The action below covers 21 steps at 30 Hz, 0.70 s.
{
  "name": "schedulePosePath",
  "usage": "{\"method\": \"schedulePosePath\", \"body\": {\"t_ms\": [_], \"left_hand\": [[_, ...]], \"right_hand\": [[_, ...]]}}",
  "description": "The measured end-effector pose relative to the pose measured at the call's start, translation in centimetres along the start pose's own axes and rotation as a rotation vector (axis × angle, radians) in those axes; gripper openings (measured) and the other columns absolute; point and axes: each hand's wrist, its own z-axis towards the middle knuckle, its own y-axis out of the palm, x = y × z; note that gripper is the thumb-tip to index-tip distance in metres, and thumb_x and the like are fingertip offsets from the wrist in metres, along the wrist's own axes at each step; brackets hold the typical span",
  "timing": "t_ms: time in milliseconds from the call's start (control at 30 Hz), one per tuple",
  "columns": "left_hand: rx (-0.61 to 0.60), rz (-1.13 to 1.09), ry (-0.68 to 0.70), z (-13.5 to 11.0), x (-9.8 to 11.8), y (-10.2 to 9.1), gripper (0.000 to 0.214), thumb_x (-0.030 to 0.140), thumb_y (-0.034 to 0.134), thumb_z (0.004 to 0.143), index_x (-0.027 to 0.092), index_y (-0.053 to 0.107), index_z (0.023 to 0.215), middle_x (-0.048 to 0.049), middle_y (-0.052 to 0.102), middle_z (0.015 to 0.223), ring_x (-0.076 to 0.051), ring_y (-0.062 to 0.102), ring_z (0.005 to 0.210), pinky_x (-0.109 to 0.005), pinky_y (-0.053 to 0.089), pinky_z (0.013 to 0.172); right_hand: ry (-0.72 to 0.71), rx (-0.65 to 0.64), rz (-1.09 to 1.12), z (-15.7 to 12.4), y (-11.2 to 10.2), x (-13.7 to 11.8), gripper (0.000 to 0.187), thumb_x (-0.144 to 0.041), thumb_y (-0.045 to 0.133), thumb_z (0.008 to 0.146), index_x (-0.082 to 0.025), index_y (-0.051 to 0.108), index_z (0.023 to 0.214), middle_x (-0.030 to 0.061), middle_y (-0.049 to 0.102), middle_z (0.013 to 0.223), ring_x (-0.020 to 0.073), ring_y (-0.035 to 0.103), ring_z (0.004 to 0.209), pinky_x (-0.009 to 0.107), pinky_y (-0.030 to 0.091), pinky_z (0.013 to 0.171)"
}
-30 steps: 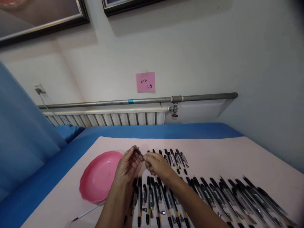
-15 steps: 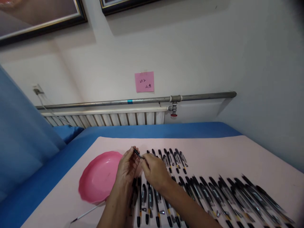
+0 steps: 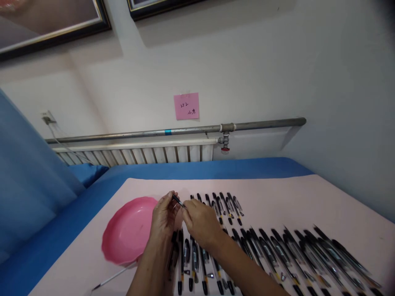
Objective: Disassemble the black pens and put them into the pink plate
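My left hand (image 3: 164, 220) and my right hand (image 3: 199, 222) meet over the pale pink sheet (image 3: 293, 201), both pinched on one small black pen part (image 3: 178, 201) held between their fingertips. Under my wrists lie several black pens (image 3: 194, 263) in a row. More black pens (image 3: 308, 255) stretch in a long row to the right. A short row of black caps (image 3: 224, 203) lies just beyond my right hand. A pink dish (image 3: 129, 230) sits right beside my left hand.
A thin white refill (image 3: 112, 277) lies near the sheet's front left edge. Blue bedding (image 3: 216, 167) surrounds the sheet. A radiator (image 3: 138, 154) and a metal pipe (image 3: 185, 130) run along the wall, with a pink note (image 3: 186, 105) above them.
My right hand has shifted slightly left, closer to my left hand, its fingers now covering more of the small black part. The view has drifted a little.
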Motion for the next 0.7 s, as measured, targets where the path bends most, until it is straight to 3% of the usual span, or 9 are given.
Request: {"method": "schedulePosePath", "body": {"t_ms": [133,333,533,700], "left_hand": [[-0.053,-0.014,0.043,-0.4,0.1,0.3,0.01,0.01,0.066,0.066,0.012,0.066,0.075,-0.0058,0.067,0.076,-0.011,0.061,0.067,-0.019,0.048,0.057],[-0.143,-0.004,0.071,-0.8,0.0,0.7,0.017,0.018,0.072,0.06,0.012,0.067,0.075,-0.005,0.067,0.073,-0.012,0.06,0.067,-0.021,0.047,0.057],[-0.166,0.01,0.099,-0.8,0.5,0.8,0.018,0.018,0.073,0.058,0.012,0.067,0.074,-0.0054,0.067,0.074,-0.013,0.06,0.067,-0.021,0.045,0.054],[-0.127,0.044,0.145,-0.6,1.1,0.6,0.017,0.019,0.072,0.06,0.013,0.068,0.075,-0.0059,0.068,0.078,-0.013,0.061,0.072,-0.023,0.047,0.063]], "right_hand": [[0.161,-0.065,0.32,0.4,-0.4,-0.1,0.024,-0.021,0.037,0.084,-0.018,0.057,0.071,0.0011,0.061,0.071,0.0112,0.053,0.065,0.021,0.033,0.06],[0.367,-0.058,0.728,0.8,-0.3,-0.3,0.026,-0.029,0.04,0.079,-0.018,0.056,0.063,-0.0034,0.045,0.051,0.0098,0.042,0.051,0.021,0.03,0.051],[0.678,-0.304,1.309,1.1,-0.7,-0.4,0.023,-0.03,0.041,0.074,-0.015,0.058,0.078,-0.008,0.034,0.048,0.0042,0.022,0.035,0.019,0.015,0.037],[0.744,-0.347,1.36,1.2,-1.4,-0.5,0.021,-0.027,0.044,0.071,-0.013,0.058,0.076,-0.0076,0.036,0.047,0.0025,0.024,0.033,0.017,0.014,0.035]]}}
